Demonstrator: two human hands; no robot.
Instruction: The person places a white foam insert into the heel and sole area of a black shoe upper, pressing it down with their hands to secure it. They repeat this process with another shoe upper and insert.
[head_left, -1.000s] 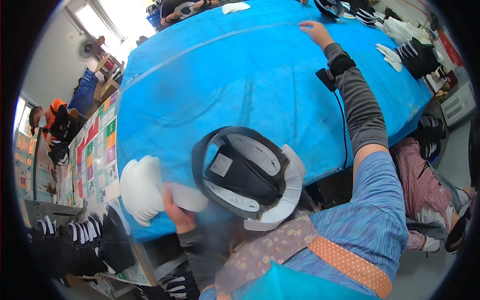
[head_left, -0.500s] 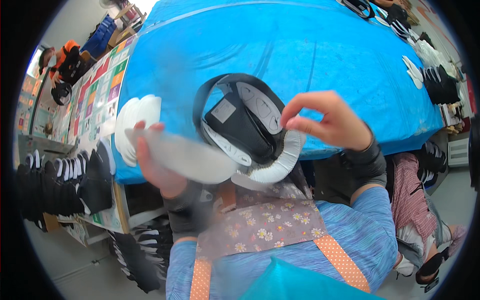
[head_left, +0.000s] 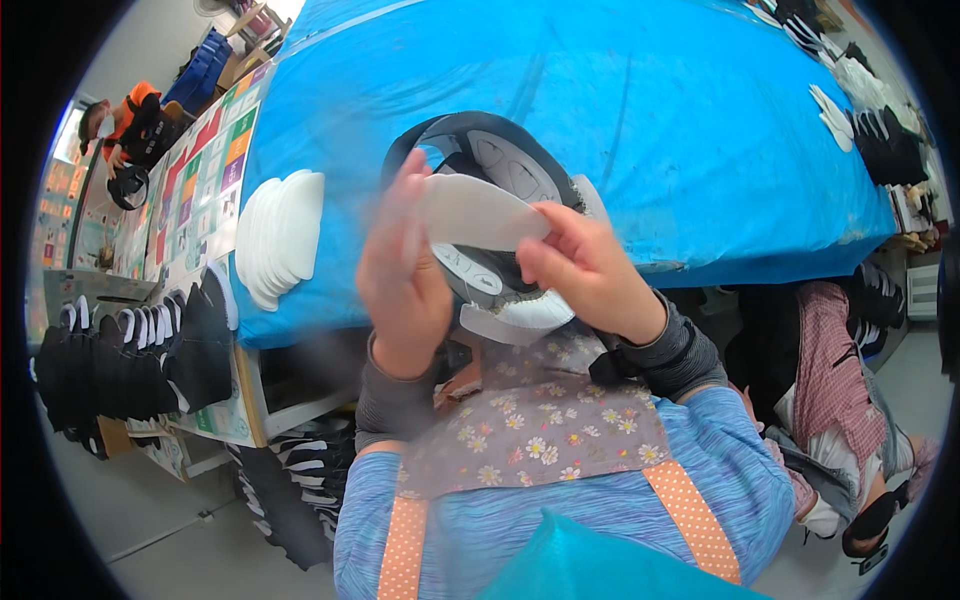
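My right hand (head_left: 580,262) pinches the right end of a flat white crescent-shaped piece (head_left: 480,213) between thumb and fingers. At its other end, my left hand (head_left: 403,275) is upright with fingers stretched out, edges smeared by motion; whether it presses on the piece is unclear. Below and behind them sits a black cap-like item (head_left: 465,122), its hollow inside facing up. Light grey panels (head_left: 515,168) with printed shapes line it. A white curved flap (head_left: 520,318) with a rough stitched edge hangs off its near side, by my apron. The white piece hides part of the hollow.
Several matching white pieces (head_left: 282,235) lie fanned on the blue-covered table (head_left: 680,130), left of my hands. Stacked black items with white edges (head_left: 150,350) stand at left, more black ones (head_left: 885,145) at far right. A person in orange (head_left: 135,125) handles a black item at far left.
The white piece has gone from my left hand, low at left, to above the black item. My right hand now grips it, having left the white flap. My left hand has moved rightward.
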